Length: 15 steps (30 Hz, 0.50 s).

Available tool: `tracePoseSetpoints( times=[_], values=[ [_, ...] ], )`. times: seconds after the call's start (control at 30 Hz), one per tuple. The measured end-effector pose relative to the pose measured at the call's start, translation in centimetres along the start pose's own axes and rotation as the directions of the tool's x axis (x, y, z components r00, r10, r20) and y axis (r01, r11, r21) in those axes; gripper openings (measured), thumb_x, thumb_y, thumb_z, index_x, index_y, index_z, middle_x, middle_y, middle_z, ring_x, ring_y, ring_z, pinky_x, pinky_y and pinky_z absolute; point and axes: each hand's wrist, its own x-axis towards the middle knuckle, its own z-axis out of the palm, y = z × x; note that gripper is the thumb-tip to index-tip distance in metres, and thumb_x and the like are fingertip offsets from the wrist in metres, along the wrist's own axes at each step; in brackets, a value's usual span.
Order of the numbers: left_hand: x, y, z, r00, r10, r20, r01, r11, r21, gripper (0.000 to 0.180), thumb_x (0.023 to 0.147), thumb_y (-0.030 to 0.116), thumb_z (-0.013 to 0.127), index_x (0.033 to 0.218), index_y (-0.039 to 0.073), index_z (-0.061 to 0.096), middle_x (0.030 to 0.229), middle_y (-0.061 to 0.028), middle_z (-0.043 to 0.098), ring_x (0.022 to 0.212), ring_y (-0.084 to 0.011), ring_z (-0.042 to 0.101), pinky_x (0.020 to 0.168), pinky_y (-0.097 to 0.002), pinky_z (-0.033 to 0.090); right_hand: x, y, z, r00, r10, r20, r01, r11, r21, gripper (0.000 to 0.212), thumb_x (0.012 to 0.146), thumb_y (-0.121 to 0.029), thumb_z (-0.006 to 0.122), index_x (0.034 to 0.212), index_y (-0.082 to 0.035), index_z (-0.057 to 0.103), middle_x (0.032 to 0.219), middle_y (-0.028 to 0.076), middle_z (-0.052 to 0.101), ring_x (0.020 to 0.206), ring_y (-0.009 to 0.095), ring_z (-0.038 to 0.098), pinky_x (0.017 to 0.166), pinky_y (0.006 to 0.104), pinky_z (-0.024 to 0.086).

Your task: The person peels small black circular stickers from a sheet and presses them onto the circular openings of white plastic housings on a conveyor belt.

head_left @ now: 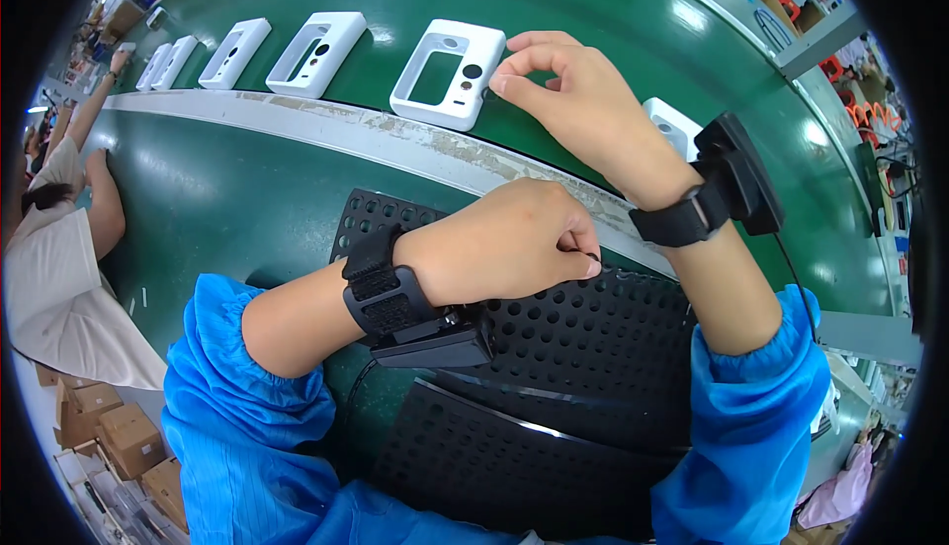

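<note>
Hands (514, 239) over black perforated tray (593, 337), contents unseen.

Factory assy line: green conveyor belt (593, 11) w/ white housings (447, 73).

The right hand (573, 100) is pinching at the edge of a white plastic frame (448, 73) lying on the green belt (593, 11). The left hand (509, 244) is curling closed over a black perforated tray (593, 337).
</note>
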Motion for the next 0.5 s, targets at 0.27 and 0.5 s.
tracePoseSetpoints(
  times=[0.27,0.5],
  values=[
    [0.1,0.0,-0.1,1.000,0.015,-0.012,-0.014,0.998,0.053,0.020,0.079,0.016,0.061,0.084,-0.003,0.061,0.072,-0.0131,0.063,0.065,-0.0201,0.061,0.063,-0.0294,0.047,0.4,0.8,1.4,0.996,-0.015,-0.090,0.009,0.998,-0.066,0.021,0.080,-0.024,0.061,0.086,-0.005,0.066,0.120,0.009,0.049,0.096,0.019,0.053,0.078,0.0281,0.041],
    [0.0,-0.4,0.2,0.999,0.022,-0.027,-0.021,0.998,0.060,0.020,0.079,0.016,0.061,0.083,-0.003,0.061,0.072,-0.0132,0.063,0.066,-0.0211,0.061,0.062,-0.0297,0.047,-0.2,1.2,1.9,0.988,-0.007,-0.153,-0.009,0.995,-0.103,0.018,0.079,-0.022,0.061,0.085,-0.005,0.066,0.118,0.009,0.050,0.092,0.019,0.055,0.077,0.0278,0.044]
  ],
)
